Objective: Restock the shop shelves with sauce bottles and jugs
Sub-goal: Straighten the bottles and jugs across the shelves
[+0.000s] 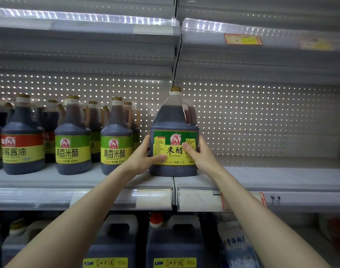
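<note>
1. Head view: your jug (174,120) reads "米醋 RICE VINEGAR", "1.75L"; it is dark plastic with a moulded handle.
2. Your left hand (144,156) and right hand (199,154) grip its sides, fingers (148,139) curled round it, as it stands upright on the shelf (262,176).
3. Neighbouring bottles (116,132) read "清香米醋".

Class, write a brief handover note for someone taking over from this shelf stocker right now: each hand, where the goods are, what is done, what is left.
Left hand: holds the left side of the vinegar jug, thumb on its label.
Right hand: holds the right side, thumb on the label.
Jug: upright, label forward, seemingly resting on the middle shelf near its front edge, right of the smaller bottles.
Done: smaller bottles stand in rows on the left.
Left: release the jug, perhaps push it back; more jugs could go to its right.
</note>
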A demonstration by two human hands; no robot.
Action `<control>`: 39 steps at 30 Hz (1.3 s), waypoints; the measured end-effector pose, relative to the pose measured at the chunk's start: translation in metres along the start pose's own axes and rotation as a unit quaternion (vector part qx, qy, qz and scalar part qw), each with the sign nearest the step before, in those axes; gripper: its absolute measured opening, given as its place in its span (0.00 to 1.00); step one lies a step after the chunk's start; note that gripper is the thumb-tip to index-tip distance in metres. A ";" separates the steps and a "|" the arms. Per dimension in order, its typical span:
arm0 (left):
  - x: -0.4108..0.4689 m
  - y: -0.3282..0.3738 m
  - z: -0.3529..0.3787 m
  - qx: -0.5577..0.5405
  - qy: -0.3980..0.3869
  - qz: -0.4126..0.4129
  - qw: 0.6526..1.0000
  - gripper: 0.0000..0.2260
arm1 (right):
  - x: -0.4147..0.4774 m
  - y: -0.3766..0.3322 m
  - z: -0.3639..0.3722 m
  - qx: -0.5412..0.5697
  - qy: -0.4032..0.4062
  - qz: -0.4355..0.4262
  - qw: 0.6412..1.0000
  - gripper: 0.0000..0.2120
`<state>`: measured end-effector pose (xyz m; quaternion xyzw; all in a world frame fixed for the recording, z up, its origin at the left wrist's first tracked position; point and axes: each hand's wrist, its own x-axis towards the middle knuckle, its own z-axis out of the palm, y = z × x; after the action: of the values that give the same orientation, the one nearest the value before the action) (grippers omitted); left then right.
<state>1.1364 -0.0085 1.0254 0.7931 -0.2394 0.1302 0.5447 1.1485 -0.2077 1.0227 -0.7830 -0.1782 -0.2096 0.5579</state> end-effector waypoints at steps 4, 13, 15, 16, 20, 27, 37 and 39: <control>0.000 0.000 0.000 -0.003 -0.004 -0.006 1.000 0.24 | -0.001 -0.001 0.000 0.007 0.000 0.002 1.000 0.20; -0.001 0.003 0.001 -0.004 -0.016 -0.016 1.000 0.24 | -0.002 -0.001 0.000 0.005 0.004 0.003 1.000 0.22; -0.003 0.004 0.001 -0.002 -0.017 -0.024 1.000 0.24 | -0.003 -0.002 -0.001 0.007 0.005 0.007 1.000 0.24; -0.002 0.005 0.000 0.001 -0.015 -0.029 0.999 0.24 | -0.004 -0.004 -0.001 0.006 0.005 0.009 1.000 0.25; -0.010 0.018 -0.001 0.037 0.004 -0.027 0.999 0.25 | -0.013 -0.016 -0.006 -0.001 -0.008 0.010 1.000 0.23; -0.041 0.038 -0.022 0.095 0.073 0.007 0.993 0.38 | -0.034 -0.054 -0.010 0.007 0.043 -0.042 0.998 0.36; -0.151 0.056 -0.113 0.159 0.171 0.058 0.971 0.29 | -0.088 -0.132 0.076 0.009 0.060 -0.093 0.994 0.27; -0.184 0.059 -0.141 0.171 0.186 0.069 0.965 0.28 | -0.107 -0.152 0.107 0.030 0.042 -0.097 0.994 0.26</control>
<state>0.9569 0.1487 1.0399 0.8179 -0.1622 0.3512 0.4259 0.9936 -0.0636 1.0566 -0.7357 -0.2357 -0.2895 0.5651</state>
